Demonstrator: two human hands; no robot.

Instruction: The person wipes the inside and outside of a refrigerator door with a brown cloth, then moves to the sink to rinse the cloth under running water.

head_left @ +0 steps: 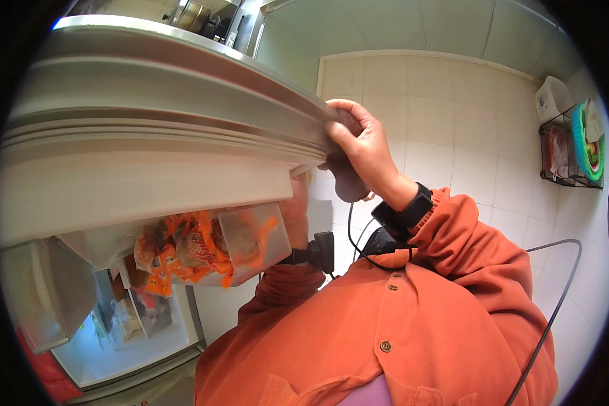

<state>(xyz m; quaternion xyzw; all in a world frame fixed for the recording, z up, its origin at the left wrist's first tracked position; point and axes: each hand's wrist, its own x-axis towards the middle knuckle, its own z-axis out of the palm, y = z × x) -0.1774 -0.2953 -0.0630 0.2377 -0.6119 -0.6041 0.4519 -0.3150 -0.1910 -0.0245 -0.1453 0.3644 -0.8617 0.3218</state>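
My right hand (363, 139) grips the outer edge of the open refrigerator door (182, 106), thumb on the near side and fingers curled over. My left hand (297, 203) is below it, by the door's inner side at the end of a clear plastic door bin (256, 246); its fingers are hidden, so I cannot tell what it holds. The bin contains orange-and-clear food packets (198, 248). Left of it is another translucent door bin (51, 294). Lower left, the lit refrigerator compartment (162, 350) holds bagged items (127, 317).
Beyond the door lies a pale tiled floor (431, 111). A black wire rack (561, 152) with a turquoise basket (581, 147) and a white bin (553, 99) stands at right. A brown object (349, 177), possibly a slipper, shows below my right hand. Cables hang beside me.
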